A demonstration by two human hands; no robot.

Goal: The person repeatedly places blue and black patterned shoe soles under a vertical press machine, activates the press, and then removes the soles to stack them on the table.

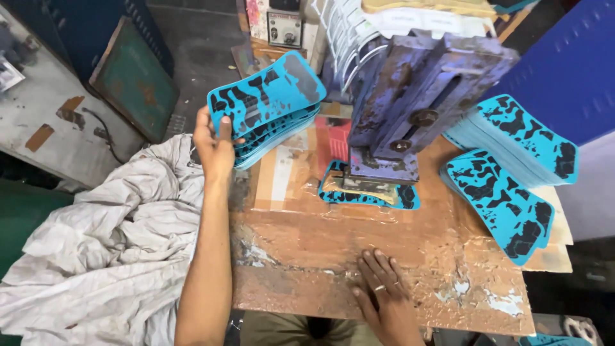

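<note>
Two hands work at a worn brown table (pixel 307 243). At nine o'clock a heap of crumpled grey cloth (pixel 109 250) spills against the table's left edge, under the left forearm. The left hand (pixel 214 150), at about eleven o'clock, has its fingers closed round the near end of a stack of blue-and-black patterned sheets (pixel 272 102), thumb on top, lifting that stack tilted above the table's back left corner. At twelve o'clock stands a purple-stained metal press (pixel 410 96), its foot pressing on one more blue sheet (pixel 368 192) lying flat. The right hand (pixel 384 295), at six o'clock, lies flat and open on the bare tabletop near the front edge, holding nothing. At three o'clock, two more piles of blue sheets (pixel 512 166) overhang the right edge. Bare tabletop runs between press and front edge.
</note>
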